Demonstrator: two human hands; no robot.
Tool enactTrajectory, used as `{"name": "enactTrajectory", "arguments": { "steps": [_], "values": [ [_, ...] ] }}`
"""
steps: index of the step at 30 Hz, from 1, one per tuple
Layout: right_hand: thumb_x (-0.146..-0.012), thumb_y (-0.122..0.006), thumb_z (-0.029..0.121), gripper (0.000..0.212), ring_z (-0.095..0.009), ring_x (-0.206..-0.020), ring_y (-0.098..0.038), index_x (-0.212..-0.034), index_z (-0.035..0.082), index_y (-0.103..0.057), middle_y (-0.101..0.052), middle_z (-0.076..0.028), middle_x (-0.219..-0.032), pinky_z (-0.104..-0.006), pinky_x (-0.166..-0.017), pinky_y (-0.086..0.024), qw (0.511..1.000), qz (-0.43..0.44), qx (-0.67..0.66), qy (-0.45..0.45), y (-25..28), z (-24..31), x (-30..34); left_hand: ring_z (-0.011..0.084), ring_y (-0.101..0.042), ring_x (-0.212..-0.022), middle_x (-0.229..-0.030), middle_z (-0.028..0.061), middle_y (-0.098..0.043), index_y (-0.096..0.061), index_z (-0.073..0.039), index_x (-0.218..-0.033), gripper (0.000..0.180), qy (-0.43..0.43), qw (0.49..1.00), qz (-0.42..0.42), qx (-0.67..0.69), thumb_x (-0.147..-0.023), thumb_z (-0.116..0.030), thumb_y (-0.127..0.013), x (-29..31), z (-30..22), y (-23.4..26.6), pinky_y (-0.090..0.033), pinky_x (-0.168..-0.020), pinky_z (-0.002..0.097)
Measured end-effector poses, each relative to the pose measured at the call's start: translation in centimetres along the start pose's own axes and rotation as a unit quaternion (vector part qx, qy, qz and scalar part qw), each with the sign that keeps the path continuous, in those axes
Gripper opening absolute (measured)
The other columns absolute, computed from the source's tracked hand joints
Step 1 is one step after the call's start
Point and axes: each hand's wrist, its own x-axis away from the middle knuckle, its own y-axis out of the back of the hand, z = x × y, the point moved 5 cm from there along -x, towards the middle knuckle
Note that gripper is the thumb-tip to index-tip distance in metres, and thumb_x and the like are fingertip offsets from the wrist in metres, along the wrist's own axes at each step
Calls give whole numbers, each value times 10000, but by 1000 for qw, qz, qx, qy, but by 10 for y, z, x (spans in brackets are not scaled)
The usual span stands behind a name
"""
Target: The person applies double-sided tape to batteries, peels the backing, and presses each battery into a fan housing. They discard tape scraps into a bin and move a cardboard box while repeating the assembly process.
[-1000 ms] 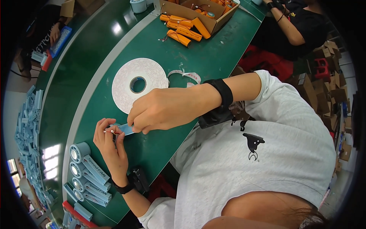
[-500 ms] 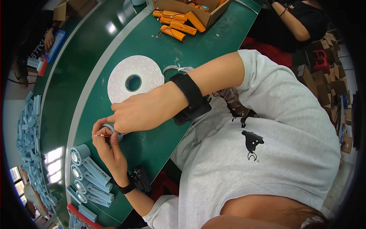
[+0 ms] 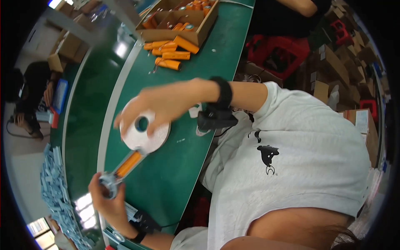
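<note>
My left hand (image 3: 109, 208) grips the round head of a light-blue handheld fan housing (image 3: 109, 183), fingers and thumb on either side of the ring. The housing's open handle points away toward the tape, with an orange cylindrical battery (image 3: 129, 163) lying in it. My right hand (image 3: 162, 102), blurred by motion, spreads its fingers over a large white roll of double-sided tape (image 3: 158, 137) and partly covers it. I see nothing held in it. The handle's far end meets the roll's lower edge in view; whether they touch I cannot tell.
A cardboard box (image 3: 204, 29) of orange batteries stands at the top, with several loose batteries (image 3: 175, 55) beside it. A pile of light-blue parts (image 3: 56, 183) lies at the left. A black device (image 3: 143, 221) sits near my left wrist. Other people work at the upper left and upper right.
My right hand has left the fan housing and moved over the tape roll. My left hand now holds the housing alone, its battery-filled handle showing. The whole view has shifted.
</note>
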Motion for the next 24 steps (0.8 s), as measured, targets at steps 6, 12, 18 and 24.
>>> {"name": "enactTrajectory", "arguments": {
  "steps": [6, 12, 18, 24],
  "values": [
    [-654, -608, 60, 201, -291, -770, -615, -844, -7, -616, -620, -175, -800, -370, -679, -497, 814, -26, 415, -407, 106, -27, 61, 164, -517, -690, -819, 87, -582, -528, 35, -1046, 471, -37, 995, -89, -20, -653, -146, -714, -150, 105, 22, -424, -639, 262],
    [-641, -602, 75, 97, -311, -650, -601, -680, -13, -594, -589, -181, -666, -397, -551, -496, 819, 26, 511, -259, 11, -85, 1, 310, -545, -946, -1055, 218, -553, -424, 81, -1176, 656, 89, 978, -26, -188, -669, -208, -724, -212, 259, -38, -420, -831, 334],
    [-660, -602, 75, 171, -291, -744, -593, -785, -38, -572, -576, -176, -752, -360, -614, -490, 826, 14, 506, -249, 21, -84, 21, 410, -331, -1166, -1233, 242, -394, -374, 55, -1217, 801, -278, 933, 157, -168, -637, -357, -742, -95, 6, -76, -282, -970, 465],
    [-694, -587, 85, 216, -251, -777, -574, -871, -27, -537, -564, -166, -833, -339, -642, -457, 975, -44, 134, -172, 23, -53, 24, 384, -346, -1115, -1155, 220, -432, -422, 50, -1140, 804, -198, 962, 118, -145, -560, -375, -782, -21, -27, -108, -294, -941, 456]
  ]
}}
